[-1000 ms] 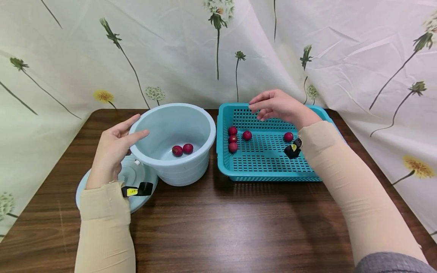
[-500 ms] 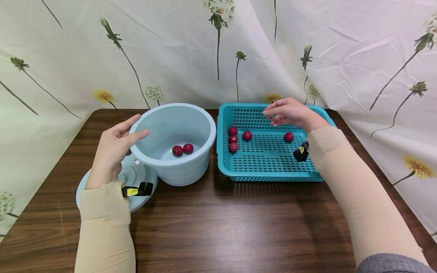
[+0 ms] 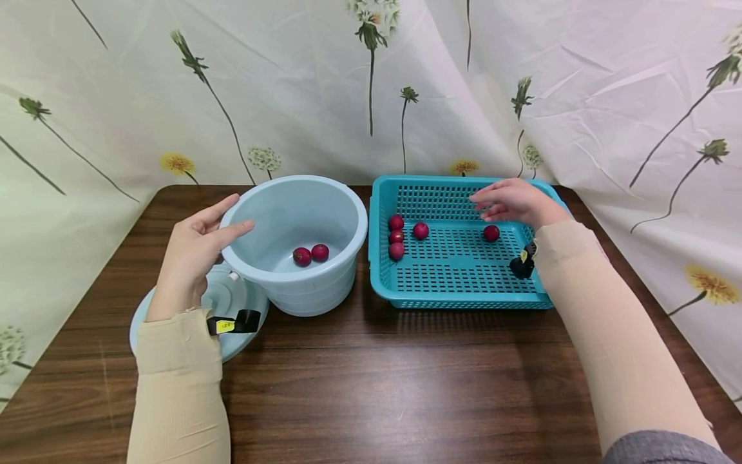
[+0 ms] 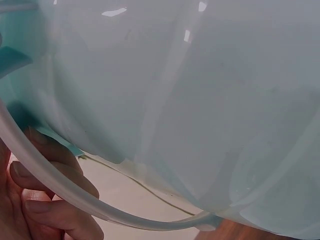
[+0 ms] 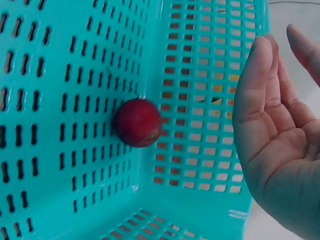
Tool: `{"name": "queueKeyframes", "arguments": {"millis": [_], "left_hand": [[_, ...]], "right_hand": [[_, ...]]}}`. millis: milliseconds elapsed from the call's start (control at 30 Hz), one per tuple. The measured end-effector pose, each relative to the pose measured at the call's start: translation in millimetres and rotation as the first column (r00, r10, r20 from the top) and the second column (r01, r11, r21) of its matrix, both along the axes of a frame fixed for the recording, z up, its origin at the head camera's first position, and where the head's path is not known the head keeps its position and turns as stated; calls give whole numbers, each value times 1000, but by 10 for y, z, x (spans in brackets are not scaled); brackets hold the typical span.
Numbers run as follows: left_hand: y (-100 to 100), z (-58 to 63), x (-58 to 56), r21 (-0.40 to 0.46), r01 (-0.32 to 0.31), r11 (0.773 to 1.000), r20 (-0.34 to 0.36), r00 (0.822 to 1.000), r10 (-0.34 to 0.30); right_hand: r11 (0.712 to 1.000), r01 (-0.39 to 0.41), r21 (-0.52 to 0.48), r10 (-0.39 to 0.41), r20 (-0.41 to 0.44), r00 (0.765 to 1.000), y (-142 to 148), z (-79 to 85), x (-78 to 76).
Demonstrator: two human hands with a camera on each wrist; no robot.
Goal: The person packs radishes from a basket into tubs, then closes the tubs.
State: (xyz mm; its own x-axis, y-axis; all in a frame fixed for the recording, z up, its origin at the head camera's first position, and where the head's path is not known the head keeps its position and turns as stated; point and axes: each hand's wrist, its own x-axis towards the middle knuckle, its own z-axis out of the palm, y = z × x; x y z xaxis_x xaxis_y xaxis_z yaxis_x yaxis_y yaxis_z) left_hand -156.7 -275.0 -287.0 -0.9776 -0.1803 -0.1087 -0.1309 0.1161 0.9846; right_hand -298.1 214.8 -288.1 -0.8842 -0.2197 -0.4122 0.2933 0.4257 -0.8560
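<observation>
My left hand (image 3: pixel 197 248) holds the rim of the light-blue plastic bucket (image 3: pixel 310 293), thumb over the rim. In the left wrist view its curled fingers (image 4: pixel 65 215) show behind a pale curved band beside the bucket wall. Two small dark-red, radish-like balls (image 3: pixel 302 256) lie on the bucket's bottom. My right hand (image 3: pixel 516 200) hovers over the back right of the teal slotted basket (image 3: pixel 464 296), fingers loosely bent and holding nothing. A single red ball (image 5: pixel 137 123) lies in the basket just below the hand; several more (image 3: pixel 396 237) are at the basket's left side.
A round light-blue lid (image 3: pixel 234 296) lies on the brown wooden table (image 3: pixel 371 386), partly under the left wrist and the bucket. Bucket and basket stand close side by side. Behind the table hangs a white flowered cloth (image 3: pixel 301 84).
My right hand has moved right and lower over the basket, from its back middle to near the right-hand ball. The left hand, bucket and red balls have stayed put.
</observation>
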Motion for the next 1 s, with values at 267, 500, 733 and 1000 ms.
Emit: {"name": "queueKeyframes", "arguments": {"millis": [267,500,733,1000], "left_hand": [[-2,-11,-5,20,3,1000,-4,1000,-3],[4,-6,-1,21,4,1000,-2,1000,-4],[16,-1,8,46,14,999,-12,1000,-14],[4,-3,11,27,4,1000,-11,1000,-4]], "right_hand": [[999,31,11,-31,54,998,119,-86,-20],[999,25,29,-26,62,998,201,-143,-16],[998,27,48,-31,84,996,254,-187,-11],[998,36,56,-44,144,989,293,-234,-25]]}}
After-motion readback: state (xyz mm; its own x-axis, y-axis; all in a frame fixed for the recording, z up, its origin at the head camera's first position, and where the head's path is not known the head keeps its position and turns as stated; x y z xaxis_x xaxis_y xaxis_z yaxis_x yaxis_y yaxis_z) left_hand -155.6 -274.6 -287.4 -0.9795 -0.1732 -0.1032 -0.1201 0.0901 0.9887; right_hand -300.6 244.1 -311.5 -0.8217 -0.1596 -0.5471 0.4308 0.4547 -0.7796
